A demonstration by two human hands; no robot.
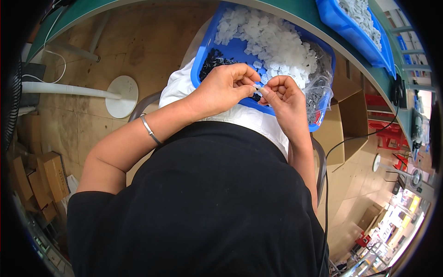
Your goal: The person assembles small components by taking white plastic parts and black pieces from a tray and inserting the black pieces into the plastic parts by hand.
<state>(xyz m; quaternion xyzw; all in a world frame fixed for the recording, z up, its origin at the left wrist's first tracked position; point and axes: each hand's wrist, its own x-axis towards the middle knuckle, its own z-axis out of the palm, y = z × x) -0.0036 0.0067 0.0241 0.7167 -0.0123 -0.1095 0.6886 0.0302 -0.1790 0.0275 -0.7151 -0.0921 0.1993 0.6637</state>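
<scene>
A blue tray (199, 68) rests on my lap. In it lie a heap of small translucent white plastic pieces (281, 46) and, at its left, a pile of small black parts (213, 62). Over the tray's near edge my left hand (225, 88) and my right hand (285, 97) meet fingertip to fingertip. Between them they pinch one small whitish plastic piece (259, 88), with a dark bit showing beside it. Fingers partly cover that piece, so its full shape is hidden. A clear plastic bag (318, 87) with dark small parts sits in the tray's right side.
A green table (300, 10) curves across the top, bearing another blue tray (332, 21) of whitish pieces. An open cardboard box (339, 124) stands right of my lap, a black cable (327, 184) hanging near it. A white round stand base (122, 97) is on the floor at left.
</scene>
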